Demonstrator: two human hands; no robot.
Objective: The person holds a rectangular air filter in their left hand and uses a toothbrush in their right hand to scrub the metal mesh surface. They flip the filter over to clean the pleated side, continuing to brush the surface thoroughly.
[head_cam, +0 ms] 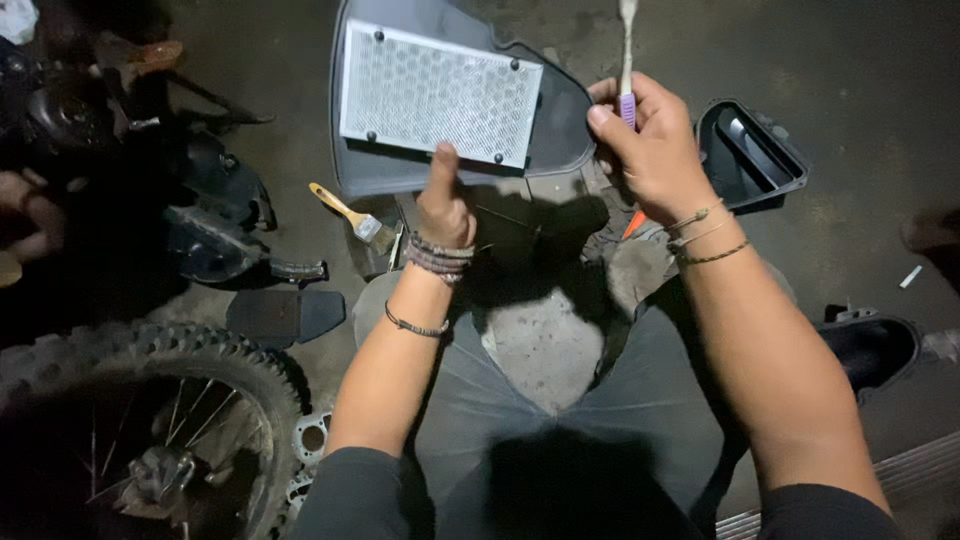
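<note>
Filter panel (440,95) held up over the concrete floor (880,60)

Left hand (445,205) pinches its lower edge, thumb raised; right hand (650,140) is closed around a toothbrush (627,60), beside a black cover (750,150).

A small paintbrush (352,217) with a yellow handle lies on the concrete floor (880,60). Right of it, well apart, sits a black plastic cover (752,152), open side up. A knobby spoked wheel (150,420) fills the lower left corner, with a metal gasket (310,440) just beside its tyre. A flat dark pad (285,315) lies above the wheel, and dark motorcycle parts (205,215) crowd the left edge.
</note>
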